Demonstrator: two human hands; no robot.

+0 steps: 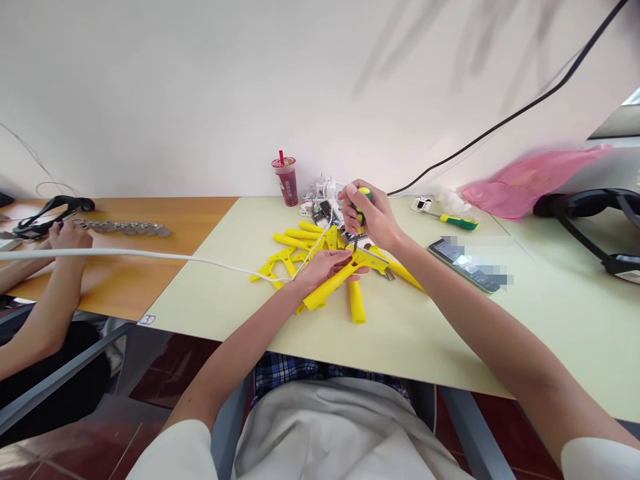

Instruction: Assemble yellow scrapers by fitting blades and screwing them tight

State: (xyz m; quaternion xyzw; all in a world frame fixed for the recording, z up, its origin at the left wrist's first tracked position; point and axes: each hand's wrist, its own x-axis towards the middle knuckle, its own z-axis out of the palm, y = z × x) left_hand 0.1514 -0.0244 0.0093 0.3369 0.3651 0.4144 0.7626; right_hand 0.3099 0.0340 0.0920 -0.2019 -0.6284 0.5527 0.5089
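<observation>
Head view: left grip (326, 268) pinching yellow tool (327, 288); right grip (373, 215), above tool, wrapped around upright screwdriver (363, 197).

Shared indoor workroom, looks like light assembly. Pale desk (210, 300) against white wall (175, 100) at 12 o'clock; wooden desk (150, 260) adjoins at 9, another person's hands (70, 235) beside small metal pieces (133, 229). Desk label (147, 320) at 8. Yellow plastic parts (357, 303) heaped at dial centre; screwdriver (457, 221) lying at 3. Red tiled floor (165, 373).
</observation>
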